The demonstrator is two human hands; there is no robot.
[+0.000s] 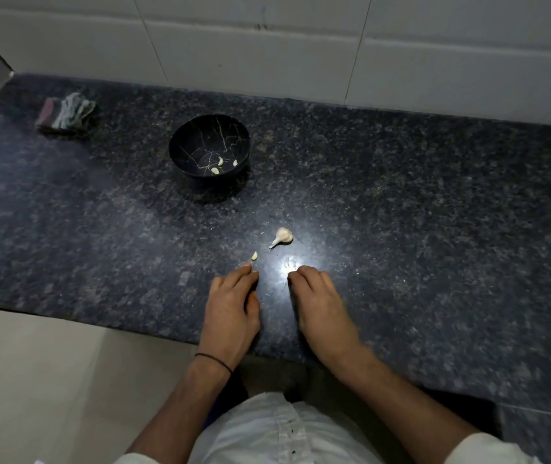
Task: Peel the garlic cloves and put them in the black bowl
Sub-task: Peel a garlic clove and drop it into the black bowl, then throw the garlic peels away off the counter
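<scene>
Loose clove [254, 256] lies on the worktop [434, 229] well short of the black bowl [209, 152], pointing roughly toward it, just past the left hand's [234, 306] relaxed, empty fingers [249, 272]; the right hand [322, 306] is farther, fingers curled, can't tell round what.

This is a kitchen, probably in a home. A dark speckled granite countertop [401, 212] is the main surface. White wall tiles [267, 45] rise directly behind the countertop, and pale floor tiles [33, 380] lie below its near edge. On the countertop sit a folded cloth [65, 113], a black bowl [200, 135] and a garlic bulb [282, 236].
</scene>
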